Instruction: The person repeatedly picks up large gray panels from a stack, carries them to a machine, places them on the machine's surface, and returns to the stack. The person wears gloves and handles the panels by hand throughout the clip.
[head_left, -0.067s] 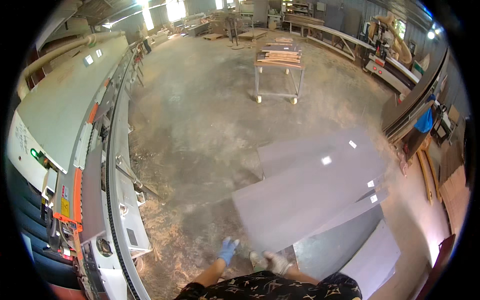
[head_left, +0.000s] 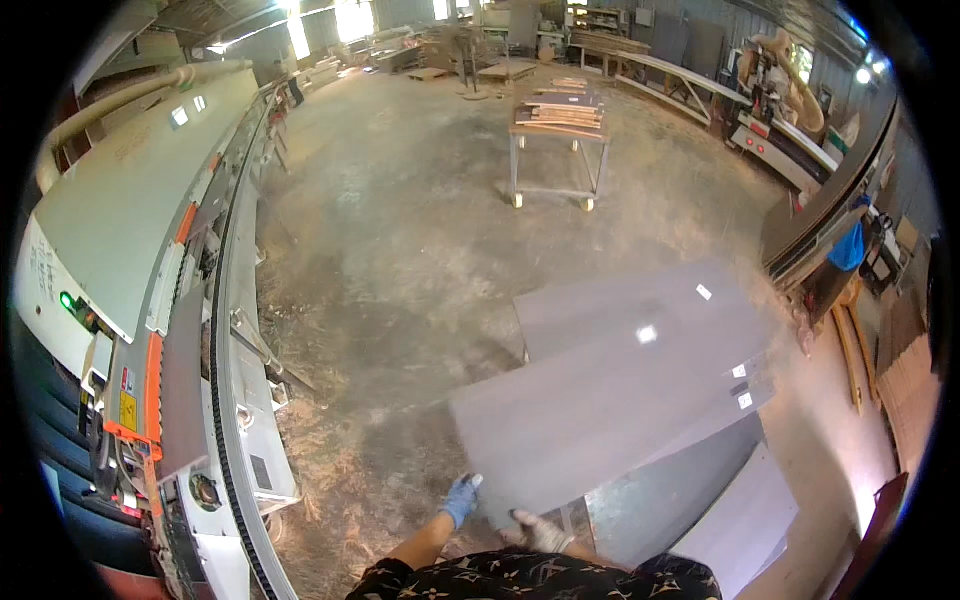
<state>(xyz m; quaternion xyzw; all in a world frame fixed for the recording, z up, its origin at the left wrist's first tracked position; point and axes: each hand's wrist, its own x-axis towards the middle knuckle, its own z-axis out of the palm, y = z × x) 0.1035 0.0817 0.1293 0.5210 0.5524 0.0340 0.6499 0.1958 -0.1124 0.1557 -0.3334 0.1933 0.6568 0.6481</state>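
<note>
A large flat grey panel [head_left: 590,420] lies at a slant in front of me, over other panels, with its near left corner close to my body. My left hand [head_left: 461,501], in a blue glove, is at the panel's left edge, thumb against it and fingers curled below. At the near edge, my right hand [head_left: 541,533], in a whitish glove, grips the same panel near that corner; its fingertips are partly hidden. Another grey panel [head_left: 610,302] shows behind it.
Along the left runs a long machine with a rail [head_left: 222,400]. A wheeled cart [head_left: 556,187] carrying stacked boards stands ahead. Near right, a pale board [head_left: 745,520] lies low beside a dark sheet [head_left: 690,490]. Upright panels [head_left: 815,225] lean at the right. Sawdust covers the floor [head_left: 350,500].
The top grey panel has slid toward me and to the left, covering more of the panel edge beneath. My right hand has shifted left with it; my left hand now meets its edge.
</note>
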